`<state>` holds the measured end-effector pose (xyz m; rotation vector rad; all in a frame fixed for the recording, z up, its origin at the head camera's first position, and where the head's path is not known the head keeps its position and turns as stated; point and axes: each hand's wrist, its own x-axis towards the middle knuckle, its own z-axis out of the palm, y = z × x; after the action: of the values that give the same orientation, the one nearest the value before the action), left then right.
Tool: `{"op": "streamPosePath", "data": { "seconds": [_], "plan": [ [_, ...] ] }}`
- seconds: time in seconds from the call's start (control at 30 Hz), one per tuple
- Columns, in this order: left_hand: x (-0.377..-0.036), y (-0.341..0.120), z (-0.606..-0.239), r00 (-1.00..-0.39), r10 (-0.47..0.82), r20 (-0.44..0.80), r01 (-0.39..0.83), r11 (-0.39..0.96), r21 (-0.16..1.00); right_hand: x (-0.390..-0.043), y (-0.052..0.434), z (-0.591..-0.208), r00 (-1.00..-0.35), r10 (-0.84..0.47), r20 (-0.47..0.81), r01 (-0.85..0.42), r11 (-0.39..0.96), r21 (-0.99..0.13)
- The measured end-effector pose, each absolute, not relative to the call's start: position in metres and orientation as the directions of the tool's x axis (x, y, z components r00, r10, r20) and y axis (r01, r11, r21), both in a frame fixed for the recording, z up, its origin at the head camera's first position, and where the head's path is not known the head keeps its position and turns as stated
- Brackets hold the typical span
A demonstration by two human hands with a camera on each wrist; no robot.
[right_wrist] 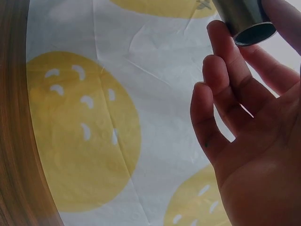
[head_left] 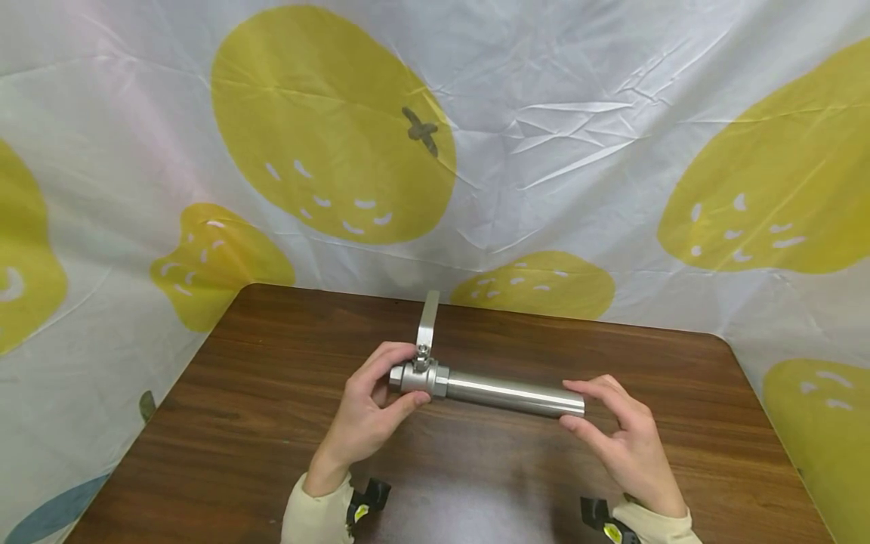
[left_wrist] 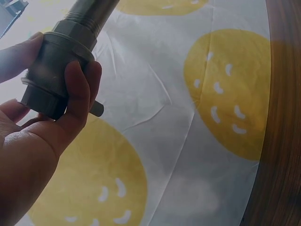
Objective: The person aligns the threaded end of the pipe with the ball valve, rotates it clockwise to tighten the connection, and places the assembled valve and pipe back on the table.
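Note:
A metal ball valve (head_left: 423, 378) with a flat lever handle (head_left: 428, 321) pointing away joins a straight steel pipe (head_left: 506, 393) running to the right. My left hand (head_left: 370, 412) grips the valve body, thumb on the near side and fingers on the far side. The left wrist view shows the fingers curled round the valve (left_wrist: 54, 73), with pipe threads visible at the joint. My right hand (head_left: 628, 434) pinches the pipe's free end between thumb and fingers. In the right wrist view the hollow pipe end (right_wrist: 249, 23) faces the palm, while other fingers stand away from it.
A brown wood-grain table (head_left: 272, 363) lies beneath the hands. Behind it and at both sides hangs a white cloth (head_left: 557, 151) with yellow fruit prints. Black straps with small devices (head_left: 367, 499) sit at both wrists.

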<state>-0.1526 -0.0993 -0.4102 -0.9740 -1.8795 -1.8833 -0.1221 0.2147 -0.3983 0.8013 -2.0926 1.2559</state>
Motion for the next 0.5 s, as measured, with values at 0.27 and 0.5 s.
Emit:
{"op": "streamPosePath", "data": {
  "seconds": [0.27,0.5],
  "plan": [
    [-0.1537,-0.0987,-0.4081,-0.720,0.244,0.650,0.648,-0.099,0.755,-0.1271,0.2208,-0.4098,-0.673,-0.195,0.713,-0.722,0.380,-0.578],
    [-0.1535,-0.0989,-0.4080,-0.721,0.243,0.649,0.648,-0.098,0.756,-0.1281,0.2211,-0.4107,-0.675,-0.196,0.711,-0.721,0.379,-0.580]
  ]
}}
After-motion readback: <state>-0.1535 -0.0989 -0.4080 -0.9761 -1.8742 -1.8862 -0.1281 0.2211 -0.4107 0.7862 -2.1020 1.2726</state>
